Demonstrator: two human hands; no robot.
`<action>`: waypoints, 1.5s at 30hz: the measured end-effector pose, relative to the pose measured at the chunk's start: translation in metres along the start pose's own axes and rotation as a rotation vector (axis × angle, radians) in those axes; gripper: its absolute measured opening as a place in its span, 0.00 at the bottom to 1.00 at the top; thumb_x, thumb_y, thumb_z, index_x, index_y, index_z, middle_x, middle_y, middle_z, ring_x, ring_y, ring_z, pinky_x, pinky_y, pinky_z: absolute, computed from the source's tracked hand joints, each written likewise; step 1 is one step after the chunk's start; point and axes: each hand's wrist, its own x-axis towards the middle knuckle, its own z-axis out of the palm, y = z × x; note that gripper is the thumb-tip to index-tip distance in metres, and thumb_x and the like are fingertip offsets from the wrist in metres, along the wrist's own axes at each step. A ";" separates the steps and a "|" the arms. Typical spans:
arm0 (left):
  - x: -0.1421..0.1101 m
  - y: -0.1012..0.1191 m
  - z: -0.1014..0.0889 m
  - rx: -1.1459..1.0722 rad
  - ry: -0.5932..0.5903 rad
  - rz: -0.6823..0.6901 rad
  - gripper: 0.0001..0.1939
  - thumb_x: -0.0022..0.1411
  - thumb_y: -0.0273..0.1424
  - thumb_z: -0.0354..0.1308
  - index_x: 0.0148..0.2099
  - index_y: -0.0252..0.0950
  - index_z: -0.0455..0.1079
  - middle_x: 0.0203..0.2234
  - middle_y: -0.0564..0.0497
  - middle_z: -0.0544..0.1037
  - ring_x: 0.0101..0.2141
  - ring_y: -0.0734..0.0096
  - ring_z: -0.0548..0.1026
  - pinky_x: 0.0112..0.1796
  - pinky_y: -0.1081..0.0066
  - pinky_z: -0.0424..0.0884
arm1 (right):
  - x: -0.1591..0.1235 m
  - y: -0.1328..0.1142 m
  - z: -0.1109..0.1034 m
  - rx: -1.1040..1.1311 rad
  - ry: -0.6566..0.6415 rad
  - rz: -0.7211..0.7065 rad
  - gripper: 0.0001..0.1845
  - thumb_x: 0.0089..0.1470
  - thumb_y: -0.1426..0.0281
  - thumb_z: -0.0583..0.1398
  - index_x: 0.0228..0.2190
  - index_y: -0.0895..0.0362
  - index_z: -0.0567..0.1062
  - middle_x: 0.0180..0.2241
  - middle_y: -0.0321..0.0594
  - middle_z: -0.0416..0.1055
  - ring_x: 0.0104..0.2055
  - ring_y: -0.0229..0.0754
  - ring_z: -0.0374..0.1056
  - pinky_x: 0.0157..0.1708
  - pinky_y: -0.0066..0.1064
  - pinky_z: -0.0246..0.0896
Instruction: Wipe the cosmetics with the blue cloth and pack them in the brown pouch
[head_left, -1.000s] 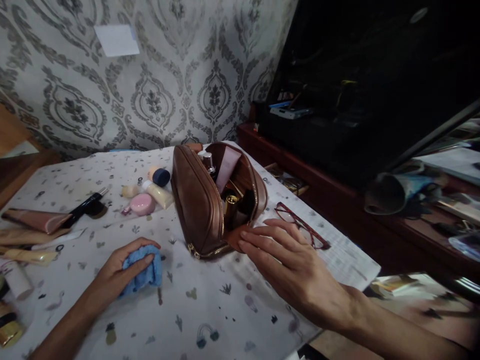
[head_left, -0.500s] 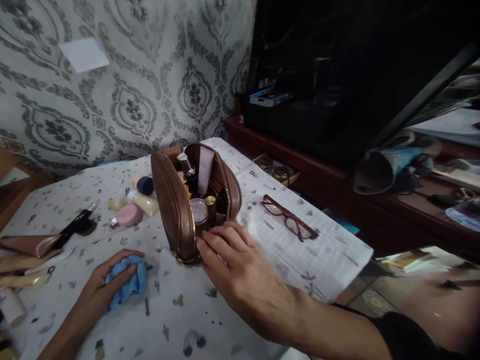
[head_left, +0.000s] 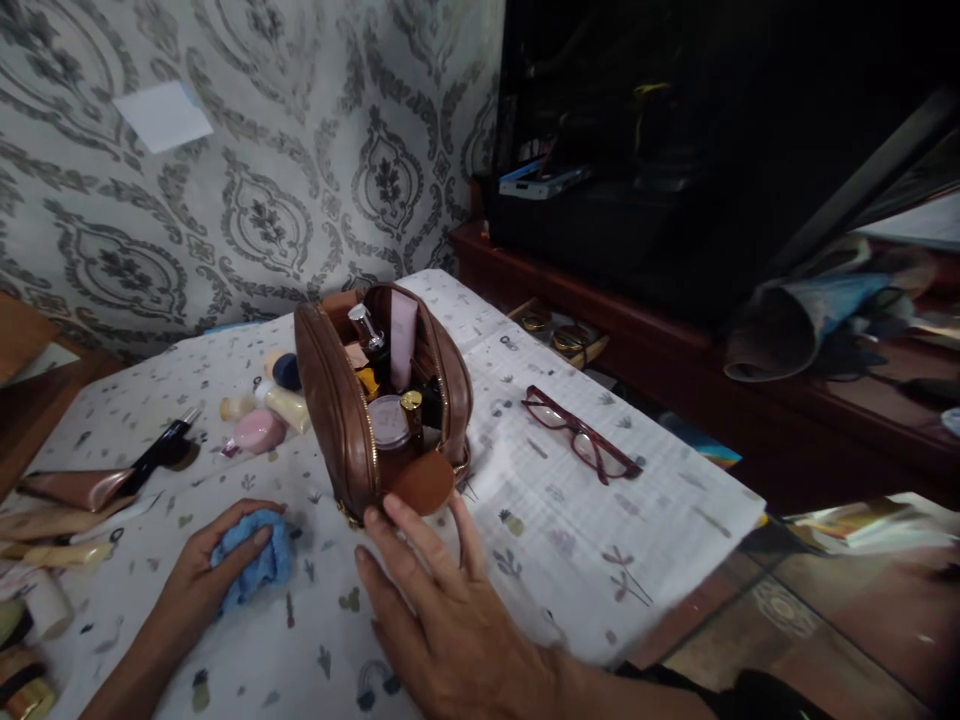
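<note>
Standing open, brown bag (head_left: 331,410), pale tube (head_left: 403,342), round jar (head_left: 389,422) inside

Surface finishes: brown leather-look zip pouch (head_left: 334,405), smooth, low sheen.
Gold-coloured toothed zipper (head_left: 373,437), metallic; crumpled blue cloth (head_left: 259,562), matt, textured; red-brown spectacle frame (head_left: 586,428), glossy; white printed tablecloth (head_left: 551,575), matt fabric.

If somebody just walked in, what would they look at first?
Probably the brown bag, gaping open in the middle of the scene with a pale pink tube poking up inside and the right hand at its near end. Next might come the bright blue cloth in the left hand, then the red glasses lying to the bag's right.
</note>
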 end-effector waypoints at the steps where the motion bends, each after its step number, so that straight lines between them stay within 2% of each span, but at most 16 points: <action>1: 0.000 0.000 -0.001 -0.002 -0.009 0.002 0.25 0.55 0.53 0.62 0.43 0.38 0.76 0.35 0.48 0.82 0.36 0.59 0.79 0.37 0.71 0.75 | -0.002 -0.003 0.003 0.017 0.005 -0.015 0.16 0.60 0.75 0.58 0.49 0.62 0.75 0.56 0.57 0.72 0.68 0.59 0.55 0.61 0.68 0.52; 3: 0.001 0.001 -0.001 -0.007 -0.014 0.011 0.24 0.55 0.53 0.62 0.42 0.38 0.76 0.35 0.49 0.82 0.36 0.60 0.79 0.37 0.72 0.75 | -0.005 -0.009 0.007 0.052 -0.004 -0.044 0.13 0.61 0.74 0.58 0.47 0.61 0.76 0.55 0.56 0.73 0.67 0.59 0.56 0.61 0.68 0.54; 5: 0.000 0.004 -0.001 -0.020 -0.014 0.028 0.22 0.56 0.51 0.62 0.42 0.38 0.76 0.35 0.49 0.81 0.36 0.61 0.78 0.38 0.72 0.75 | -0.004 -0.013 0.009 0.084 -0.042 -0.071 0.12 0.62 0.74 0.58 0.47 0.60 0.76 0.54 0.55 0.74 0.66 0.56 0.59 0.61 0.63 0.57; 11: -0.001 0.011 0.001 -0.065 -0.038 0.069 0.20 0.59 0.48 0.60 0.43 0.36 0.75 0.34 0.49 0.79 0.36 0.63 0.76 0.39 0.71 0.73 | 0.022 -0.023 0.000 0.124 -0.340 -0.140 0.19 0.60 0.74 0.58 0.53 0.61 0.72 0.52 0.53 0.75 0.59 0.53 0.66 0.59 0.47 0.63; 13: -0.002 0.010 0.001 -0.072 -0.039 0.105 0.18 0.60 0.46 0.60 0.42 0.36 0.74 0.34 0.50 0.79 0.36 0.64 0.75 0.41 0.71 0.72 | 0.037 -0.028 -0.002 0.158 -0.440 -0.173 0.24 0.56 0.74 0.60 0.55 0.64 0.70 0.46 0.52 0.77 0.53 0.52 0.70 0.56 0.45 0.65; 16: -0.002 0.008 0.002 -0.132 -0.058 0.138 0.17 0.60 0.44 0.60 0.41 0.35 0.73 0.33 0.51 0.77 0.36 0.65 0.74 0.41 0.72 0.71 | 0.058 -0.038 0.003 0.189 -0.570 -0.196 0.27 0.50 0.79 0.62 0.53 0.65 0.70 0.33 0.45 0.79 0.38 0.49 0.74 0.44 0.38 0.68; 19: 0.000 0.002 0.002 -0.238 -0.062 0.146 0.17 0.61 0.44 0.59 0.41 0.35 0.72 0.30 0.53 0.75 0.32 0.68 0.73 0.37 0.72 0.70 | 0.078 -0.048 0.017 0.202 -0.610 -0.039 0.31 0.51 0.82 0.59 0.58 0.62 0.66 0.27 0.40 0.78 0.30 0.46 0.73 0.34 0.33 0.65; 21: 0.001 -0.003 0.002 -0.262 0.009 0.184 0.16 0.61 0.44 0.59 0.41 0.35 0.72 0.30 0.53 0.75 0.33 0.68 0.72 0.38 0.72 0.70 | 0.089 -0.051 0.031 0.315 -0.606 0.133 0.30 0.59 0.78 0.56 0.62 0.61 0.61 0.27 0.39 0.78 0.29 0.45 0.73 0.31 0.32 0.63; 23: 0.004 -0.008 0.001 -0.268 0.130 0.230 0.17 0.62 0.44 0.58 0.40 0.34 0.72 0.31 0.52 0.76 0.35 0.67 0.73 0.39 0.72 0.70 | 0.098 -0.050 0.049 0.507 -0.591 0.309 0.28 0.66 0.69 0.51 0.64 0.62 0.56 0.28 0.39 0.77 0.30 0.45 0.74 0.32 0.33 0.64; 25: 0.007 -0.014 0.001 -0.268 0.214 0.276 0.17 0.63 0.45 0.56 0.42 0.34 0.73 0.34 0.51 0.78 0.36 0.65 0.74 0.41 0.70 0.71 | 0.104 -0.047 0.068 0.731 -0.553 0.468 0.31 0.68 0.63 0.50 0.66 0.63 0.53 0.26 0.37 0.74 0.31 0.44 0.74 0.37 0.34 0.67; 27: 0.009 -0.019 0.003 -0.231 0.210 0.355 0.17 0.66 0.43 0.54 0.44 0.35 0.73 0.37 0.49 0.79 0.40 0.64 0.76 0.44 0.69 0.71 | 0.106 -0.042 0.087 0.973 -0.523 0.609 0.35 0.68 0.60 0.50 0.67 0.63 0.48 0.20 0.32 0.70 0.27 0.42 0.74 0.37 0.35 0.68; 31: 0.009 -0.023 0.010 -0.003 0.125 0.557 0.15 0.68 0.39 0.51 0.47 0.36 0.73 0.43 0.44 0.79 0.46 0.60 0.76 0.50 0.64 0.69 | 0.104 -0.034 0.112 1.381 -0.477 0.849 0.40 0.66 0.58 0.51 0.68 0.59 0.40 0.17 0.28 0.68 0.19 0.40 0.69 0.24 0.31 0.66; 34: 0.011 -0.024 0.014 0.133 0.151 0.599 0.14 0.69 0.38 0.49 0.46 0.37 0.72 0.42 0.43 0.79 0.44 0.61 0.75 0.47 0.64 0.70 | 0.100 -0.028 0.117 1.519 -0.475 0.813 0.47 0.62 0.51 0.55 0.68 0.58 0.39 0.16 0.28 0.69 0.18 0.41 0.71 0.23 0.30 0.65; 37: 0.014 -0.023 0.013 0.144 0.135 0.583 0.15 0.70 0.39 0.47 0.43 0.37 0.71 0.39 0.45 0.78 0.41 0.62 0.75 0.45 0.66 0.69 | 0.097 -0.025 0.115 1.517 -0.504 0.748 0.52 0.58 0.46 0.57 0.68 0.59 0.41 0.15 0.29 0.70 0.18 0.43 0.71 0.22 0.30 0.65; 41: 0.014 -0.021 0.009 0.087 0.091 0.534 0.19 0.70 0.44 0.46 0.38 0.36 0.69 0.34 0.47 0.77 0.36 0.64 0.74 0.40 0.68 0.68 | 0.094 -0.027 0.109 1.410 -0.545 0.649 0.50 0.58 0.46 0.56 0.68 0.60 0.44 0.15 0.31 0.71 0.18 0.42 0.70 0.23 0.32 0.66; 45: 0.015 -0.022 0.006 0.009 0.047 0.481 0.20 0.69 0.46 0.47 0.37 0.35 0.68 0.31 0.50 0.76 0.33 0.66 0.72 0.37 0.70 0.67 | 0.092 -0.029 0.106 1.327 -0.572 0.566 0.48 0.60 0.49 0.56 0.69 0.60 0.42 0.17 0.29 0.71 0.17 0.40 0.68 0.22 0.31 0.66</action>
